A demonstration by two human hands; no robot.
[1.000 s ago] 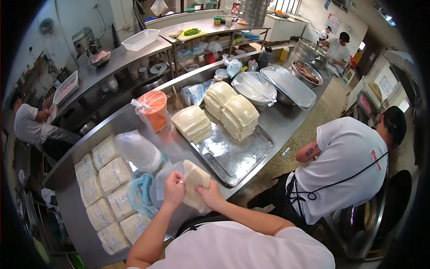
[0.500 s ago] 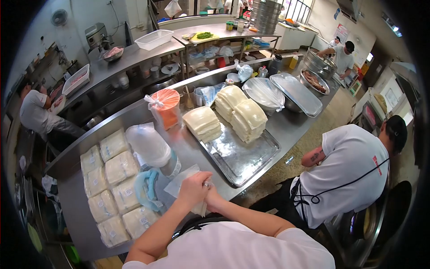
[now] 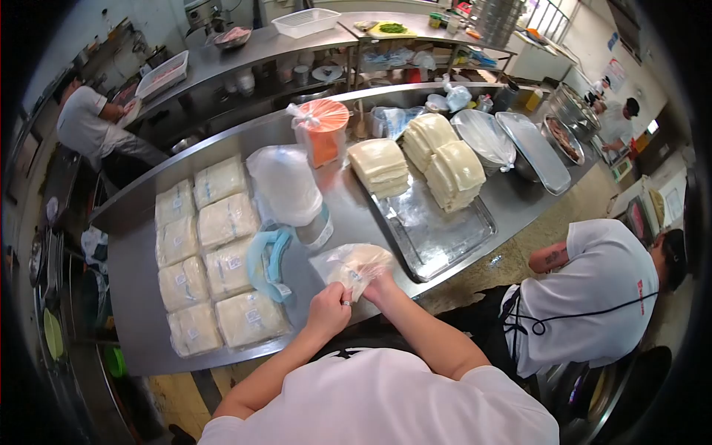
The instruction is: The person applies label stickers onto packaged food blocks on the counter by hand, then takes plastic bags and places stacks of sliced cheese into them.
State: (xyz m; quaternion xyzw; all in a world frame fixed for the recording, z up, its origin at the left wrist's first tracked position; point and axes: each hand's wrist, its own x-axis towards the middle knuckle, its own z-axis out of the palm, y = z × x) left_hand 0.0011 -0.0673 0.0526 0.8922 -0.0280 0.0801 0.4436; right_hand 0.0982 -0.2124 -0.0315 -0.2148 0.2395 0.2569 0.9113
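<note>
My left hand (image 3: 330, 307) is closed on the near edge of a clear plastic bag (image 3: 334, 261). Inside the bag lie pale dough sheets (image 3: 368, 261). My right hand (image 3: 379, 286) grips the same bag from its right side, its fingers partly hidden by the plastic. Left of my hands are a blue plastic bundle (image 3: 270, 263) and several bagged dough packs (image 3: 226, 220) in two columns. Beyond the bag, a metal tray (image 3: 437, 239) bears stacks of dough sheets (image 3: 454, 176).
A bagged orange container (image 3: 323, 141) and a roll of clear bags (image 3: 284, 184) stand at the middle of the steel table (image 3: 137, 311). Covered bowls (image 3: 478, 137) are at the far right. A co-worker (image 3: 586, 293) bends close on the right; another (image 3: 96, 126) works at left.
The dough sheets, held beside the bag a second ago, are now inside it. My hands have moved apart from their overlapped position. The view has turned, shifting the table.
</note>
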